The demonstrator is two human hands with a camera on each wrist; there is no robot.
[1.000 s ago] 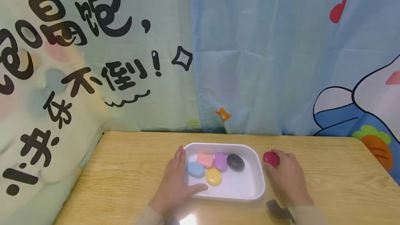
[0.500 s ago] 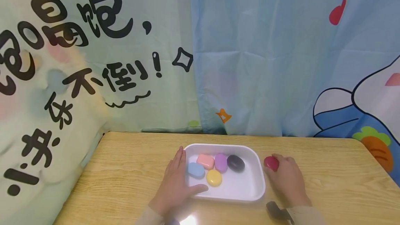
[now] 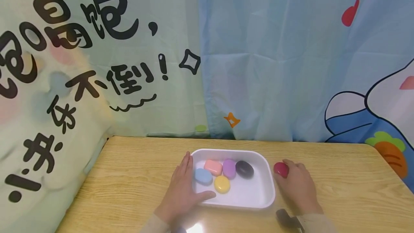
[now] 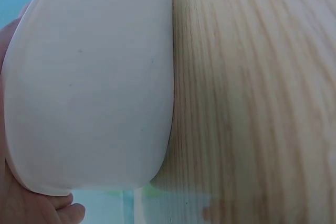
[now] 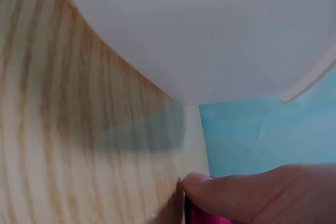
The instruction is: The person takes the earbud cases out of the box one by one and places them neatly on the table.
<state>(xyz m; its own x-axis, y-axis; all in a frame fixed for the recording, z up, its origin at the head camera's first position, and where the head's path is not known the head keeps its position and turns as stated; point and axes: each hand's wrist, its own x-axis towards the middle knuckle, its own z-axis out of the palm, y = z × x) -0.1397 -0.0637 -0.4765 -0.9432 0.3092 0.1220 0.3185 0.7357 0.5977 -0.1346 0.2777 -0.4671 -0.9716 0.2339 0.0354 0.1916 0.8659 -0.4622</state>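
Note:
A white tray sits on the wooden table. In it lie a blue piece, a pink one, a purple one, a black one and a yellow one. My left hand rests along the tray's left wall with straight fingers, its thumb laid over the front rim. My right hand lies on the table just right of the tray, its fingers curled round a red piece. In the right wrist view, a fingertip covers the red piece beside the tray's wall.
Printed curtains hang close behind the table's far edge. The table's rounded corners show at the back left and back right. Bare wood lies on both sides of the tray. The left wrist view shows the tray's outer wall and wood grain.
My right hand has drawn the red piece slightly nearer to me. The left hand and the tray have not moved.

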